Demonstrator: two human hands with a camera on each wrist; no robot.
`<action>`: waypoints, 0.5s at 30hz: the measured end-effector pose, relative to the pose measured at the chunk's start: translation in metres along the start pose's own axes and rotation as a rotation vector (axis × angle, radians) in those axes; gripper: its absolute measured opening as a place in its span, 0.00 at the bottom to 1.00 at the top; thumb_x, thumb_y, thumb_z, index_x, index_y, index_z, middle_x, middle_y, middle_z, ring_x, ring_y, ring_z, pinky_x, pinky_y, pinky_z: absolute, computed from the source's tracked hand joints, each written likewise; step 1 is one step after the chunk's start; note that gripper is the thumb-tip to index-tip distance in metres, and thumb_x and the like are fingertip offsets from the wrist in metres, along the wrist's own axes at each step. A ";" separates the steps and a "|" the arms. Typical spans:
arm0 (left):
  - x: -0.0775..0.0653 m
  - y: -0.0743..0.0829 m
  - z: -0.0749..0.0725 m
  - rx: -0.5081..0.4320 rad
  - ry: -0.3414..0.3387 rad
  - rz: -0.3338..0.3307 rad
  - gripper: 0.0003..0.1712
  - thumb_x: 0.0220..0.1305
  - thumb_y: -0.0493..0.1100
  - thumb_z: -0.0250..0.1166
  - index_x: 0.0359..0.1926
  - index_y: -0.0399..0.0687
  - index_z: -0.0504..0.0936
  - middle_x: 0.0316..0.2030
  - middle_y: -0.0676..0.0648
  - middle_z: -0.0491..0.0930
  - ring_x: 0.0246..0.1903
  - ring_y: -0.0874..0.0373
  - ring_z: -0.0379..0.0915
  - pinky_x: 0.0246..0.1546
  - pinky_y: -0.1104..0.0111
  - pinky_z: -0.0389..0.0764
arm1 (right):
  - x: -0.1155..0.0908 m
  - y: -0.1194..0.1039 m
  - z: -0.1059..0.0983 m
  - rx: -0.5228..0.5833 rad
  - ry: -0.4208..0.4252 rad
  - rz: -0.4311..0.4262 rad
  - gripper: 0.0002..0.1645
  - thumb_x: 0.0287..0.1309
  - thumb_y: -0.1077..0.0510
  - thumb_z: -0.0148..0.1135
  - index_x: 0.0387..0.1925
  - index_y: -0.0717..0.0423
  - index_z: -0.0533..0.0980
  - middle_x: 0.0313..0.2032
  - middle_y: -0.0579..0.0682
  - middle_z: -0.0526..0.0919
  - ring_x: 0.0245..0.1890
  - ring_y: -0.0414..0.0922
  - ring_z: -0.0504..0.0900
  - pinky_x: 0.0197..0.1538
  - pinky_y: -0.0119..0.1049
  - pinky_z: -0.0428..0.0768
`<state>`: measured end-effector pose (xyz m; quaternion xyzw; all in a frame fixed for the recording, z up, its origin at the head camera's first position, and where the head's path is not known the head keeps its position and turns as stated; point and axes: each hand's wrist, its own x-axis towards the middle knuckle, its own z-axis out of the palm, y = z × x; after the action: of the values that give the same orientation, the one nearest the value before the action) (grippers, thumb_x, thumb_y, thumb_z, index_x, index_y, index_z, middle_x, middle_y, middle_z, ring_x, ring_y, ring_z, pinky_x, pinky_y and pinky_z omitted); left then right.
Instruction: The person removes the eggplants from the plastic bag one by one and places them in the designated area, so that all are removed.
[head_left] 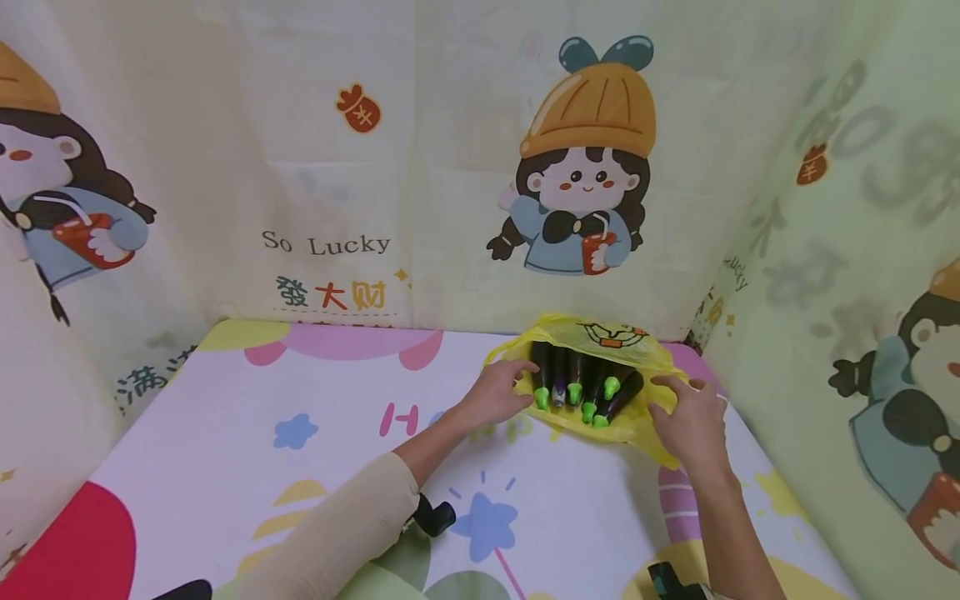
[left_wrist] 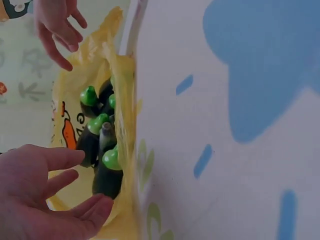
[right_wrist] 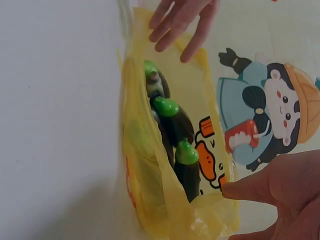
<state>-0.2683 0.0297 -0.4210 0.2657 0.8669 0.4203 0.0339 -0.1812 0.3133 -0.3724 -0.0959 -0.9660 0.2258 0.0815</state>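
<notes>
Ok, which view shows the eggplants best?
Head view: the eggplants lie in the open bag, six showing. Left wrist shows them closer but partly behind the bag's edge; right wrist shows fewer, partly covered.

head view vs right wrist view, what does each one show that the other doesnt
Only the head view shows the light sleeve, the So Lucky lettering and the big blue star.

Only the right wrist view shows the red marking on the outer side of the yellow bag.

Both show that bag, the eggplants inside it, the left hand, the right hand and a printed cartoon girl.
</notes>
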 end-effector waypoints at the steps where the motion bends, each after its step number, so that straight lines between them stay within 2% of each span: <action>1: 0.003 0.000 0.002 0.011 0.007 0.003 0.29 0.62 0.35 0.67 0.66 0.44 0.79 0.54 0.37 0.85 0.56 0.44 0.80 0.48 0.60 0.80 | 0.001 0.002 -0.001 -0.004 -0.023 0.005 0.27 0.69 0.58 0.58 0.67 0.61 0.73 0.69 0.84 0.55 0.67 0.84 0.55 0.60 0.77 0.67; 2: 0.006 -0.001 0.005 0.014 0.011 0.004 0.29 0.62 0.35 0.67 0.66 0.44 0.79 0.49 0.38 0.86 0.53 0.45 0.80 0.45 0.63 0.78 | 0.002 0.003 -0.002 -0.008 -0.043 0.010 0.27 0.69 0.58 0.58 0.68 0.60 0.73 0.69 0.85 0.54 0.66 0.86 0.56 0.59 0.78 0.66; 4: 0.012 -0.002 0.010 0.021 0.013 -0.002 0.31 0.62 0.35 0.67 0.67 0.44 0.78 0.34 0.42 0.84 0.39 0.50 0.79 0.36 0.67 0.74 | 0.003 0.006 -0.002 -0.012 -0.072 0.018 0.28 0.70 0.58 0.57 0.69 0.60 0.71 0.70 0.85 0.53 0.66 0.87 0.55 0.60 0.79 0.66; 6: 0.017 -0.002 0.014 0.028 0.015 -0.022 0.32 0.62 0.36 0.68 0.69 0.46 0.77 0.22 0.47 0.73 0.29 0.54 0.70 0.29 0.70 0.68 | 0.004 0.010 -0.002 -0.014 -0.093 0.022 0.29 0.71 0.58 0.56 0.70 0.61 0.70 0.70 0.86 0.53 0.66 0.87 0.55 0.61 0.79 0.65; 7: 0.019 -0.002 0.016 0.036 0.015 -0.037 0.33 0.63 0.36 0.68 0.70 0.47 0.76 0.19 0.50 0.67 0.27 0.55 0.66 0.27 0.71 0.66 | 0.004 0.011 -0.002 -0.015 -0.102 0.024 0.29 0.71 0.59 0.56 0.71 0.61 0.70 0.69 0.86 0.54 0.66 0.86 0.55 0.62 0.79 0.64; 8: 0.022 -0.003 0.018 0.038 0.017 -0.054 0.34 0.63 0.37 0.68 0.71 0.48 0.75 0.18 0.51 0.65 0.27 0.56 0.65 0.26 0.71 0.66 | 0.004 0.012 -0.002 -0.015 -0.109 0.025 0.30 0.71 0.59 0.56 0.71 0.61 0.69 0.69 0.85 0.54 0.66 0.86 0.56 0.62 0.79 0.64; 9: 0.023 -0.003 0.019 0.042 0.022 -0.068 0.35 0.64 0.38 0.68 0.72 0.49 0.73 0.20 0.52 0.67 0.29 0.55 0.67 0.26 0.70 0.66 | 0.004 0.013 -0.002 -0.016 -0.114 0.023 0.30 0.71 0.59 0.56 0.71 0.60 0.69 0.69 0.85 0.55 0.66 0.85 0.56 0.62 0.78 0.63; 11: 0.027 -0.003 0.022 0.053 0.032 -0.087 0.36 0.65 0.39 0.67 0.74 0.52 0.72 0.23 0.49 0.75 0.40 0.51 0.73 0.31 0.68 0.71 | 0.004 0.015 -0.001 -0.014 -0.120 0.015 0.30 0.70 0.60 0.55 0.71 0.61 0.69 0.67 0.84 0.58 0.66 0.84 0.58 0.63 0.77 0.64; 14: 0.033 -0.003 0.026 0.065 0.035 -0.103 0.35 0.68 0.42 0.66 0.75 0.54 0.70 0.38 0.43 0.86 0.60 0.43 0.72 0.46 0.60 0.77 | 0.005 0.017 -0.001 -0.023 -0.104 -0.020 0.29 0.70 0.61 0.56 0.70 0.62 0.71 0.65 0.84 0.64 0.65 0.81 0.61 0.62 0.75 0.67; 15: 0.035 -0.003 0.027 0.065 0.035 -0.107 0.34 0.69 0.43 0.65 0.75 0.54 0.70 0.43 0.41 0.87 0.63 0.41 0.71 0.50 0.58 0.77 | 0.005 0.018 -0.001 -0.024 -0.095 -0.035 0.29 0.69 0.61 0.56 0.69 0.63 0.72 0.63 0.83 0.67 0.61 0.79 0.67 0.58 0.71 0.72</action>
<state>-0.2918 0.0643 -0.4351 0.2127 0.8935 0.3941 0.0325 -0.1833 0.3307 -0.3792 -0.0693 -0.9729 0.2171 0.0384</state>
